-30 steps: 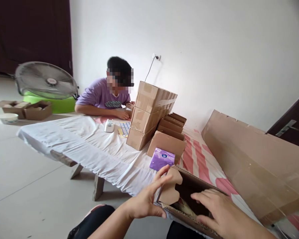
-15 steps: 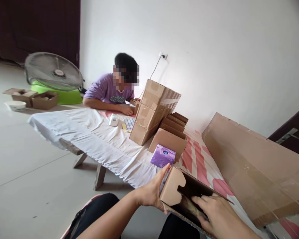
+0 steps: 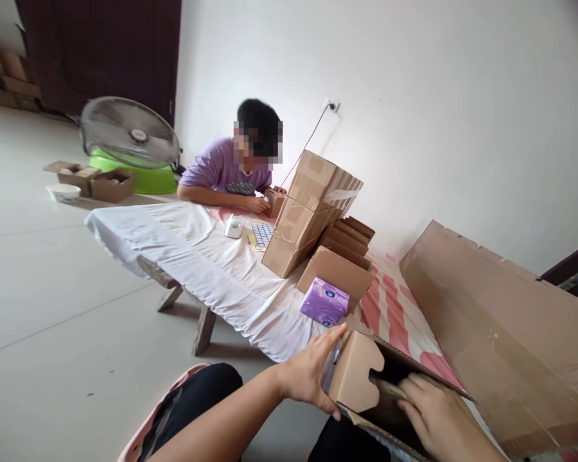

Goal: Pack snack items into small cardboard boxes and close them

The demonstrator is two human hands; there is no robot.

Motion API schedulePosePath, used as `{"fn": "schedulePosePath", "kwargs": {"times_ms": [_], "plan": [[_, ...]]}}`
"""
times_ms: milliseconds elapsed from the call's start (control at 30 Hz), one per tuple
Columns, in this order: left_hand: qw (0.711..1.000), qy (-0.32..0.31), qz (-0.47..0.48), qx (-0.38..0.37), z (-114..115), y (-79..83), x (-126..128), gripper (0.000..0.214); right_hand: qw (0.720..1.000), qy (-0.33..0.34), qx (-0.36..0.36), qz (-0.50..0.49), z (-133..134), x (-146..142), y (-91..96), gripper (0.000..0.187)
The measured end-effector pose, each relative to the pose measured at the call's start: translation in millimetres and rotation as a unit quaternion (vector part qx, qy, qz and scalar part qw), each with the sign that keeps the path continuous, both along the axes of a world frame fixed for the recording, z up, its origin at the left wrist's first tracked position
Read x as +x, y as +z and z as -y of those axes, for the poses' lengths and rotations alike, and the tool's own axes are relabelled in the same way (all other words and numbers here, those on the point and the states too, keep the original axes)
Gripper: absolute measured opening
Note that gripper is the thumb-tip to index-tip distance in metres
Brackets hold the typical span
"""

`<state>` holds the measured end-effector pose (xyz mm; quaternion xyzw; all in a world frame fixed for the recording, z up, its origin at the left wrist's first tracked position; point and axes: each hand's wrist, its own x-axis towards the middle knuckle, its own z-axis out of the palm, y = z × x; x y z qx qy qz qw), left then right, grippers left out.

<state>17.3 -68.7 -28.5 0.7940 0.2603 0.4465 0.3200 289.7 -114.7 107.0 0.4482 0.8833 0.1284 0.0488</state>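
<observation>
A small open cardboard box [image 3: 354, 382] lies on its side at the table's near edge. My left hand [image 3: 311, 372] grips its left end, fingers wrapped round the side by the tab flap. My right hand [image 3: 433, 417] reaches into the box's dark opening, fingers pressed down inside; what they touch is hidden. A purple packet [image 3: 324, 301] lies on the table just beyond the box, against another brown carton [image 3: 337, 273].
The low table [image 3: 183, 250] has a white cloth. A stack of sealed cartons [image 3: 308, 215] and a row of flat ones stand mid-table. A person in a purple shirt [image 3: 226, 173] sits at the far end. A large cardboard sheet [image 3: 501, 333] leans right. A fan [image 3: 128, 131] stands on the floor.
The view has swung left and down. My right hand has slid deeper into the box. My left hand keeps its grip on the box's end.
</observation>
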Motion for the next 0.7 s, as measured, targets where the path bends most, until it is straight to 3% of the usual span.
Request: {"fn": "schedulePosePath", "kwargs": {"times_ms": [100, 300, 500, 700], "plan": [[1.000, 0.000, -0.001, 0.001, -1.2, -2.1, -0.6, 0.152, 0.997, 0.047, 0.046, -0.032, -5.0, 8.0, 2.1, 0.027], [0.995, 0.027, -0.043, 0.085, -5.0, -5.3, -2.6, 0.150, 0.981, 0.133, 0.088, -0.107, -1.7, 8.5, 9.3, 0.023], [0.998, 0.035, -0.036, 0.031, -3.8, -1.3, -10.2, 0.142, 0.974, 0.126, 0.078, -0.173, 6.2, 5.6, 28.8, 0.019], [0.998, 0.058, -0.022, 0.000, -4.5, 9.3, -24.3, 0.134, 0.941, 0.100, 0.214, -0.242, 10.2, 22.6, 42.1, 0.020]]}}
